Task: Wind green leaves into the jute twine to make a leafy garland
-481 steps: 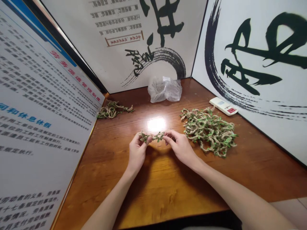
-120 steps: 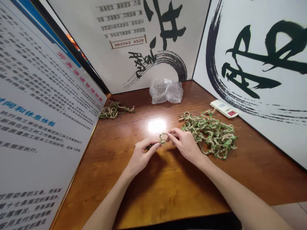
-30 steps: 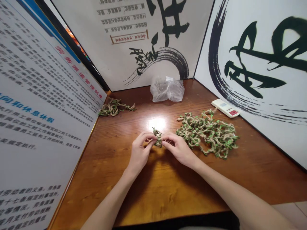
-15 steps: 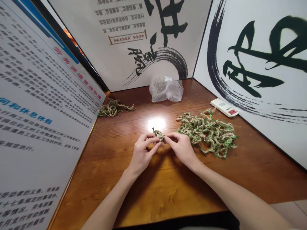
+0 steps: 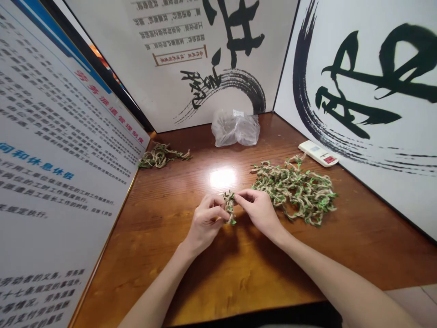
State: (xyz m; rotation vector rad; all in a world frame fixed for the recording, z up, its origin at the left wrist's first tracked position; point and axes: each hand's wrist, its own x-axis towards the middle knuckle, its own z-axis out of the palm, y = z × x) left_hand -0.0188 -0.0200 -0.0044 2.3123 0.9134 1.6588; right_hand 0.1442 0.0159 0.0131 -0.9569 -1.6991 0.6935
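A short piece of jute twine with small green leaves (image 5: 230, 207) hangs upright between both hands above the wooden table (image 5: 239, 264). My left hand (image 5: 205, 222) pinches its lower part with curled fingers. My right hand (image 5: 259, 210) pinches its upper end between thumb and forefinger. Just right of my right hand lies a large loose heap of the same leafy twine (image 5: 297, 189).
A small bundle of leafy twine (image 5: 160, 156) lies at the far left by the printed board. A crumpled clear plastic bag (image 5: 235, 128) sits at the back. A white remote-like device (image 5: 318, 153) rests by the right panel. Printed panels wall in three sides.
The twine piece, stretched sideways between my hands 16 s ago, is bunched short and has turned upright over the last second. Both hands stay at the table's middle.
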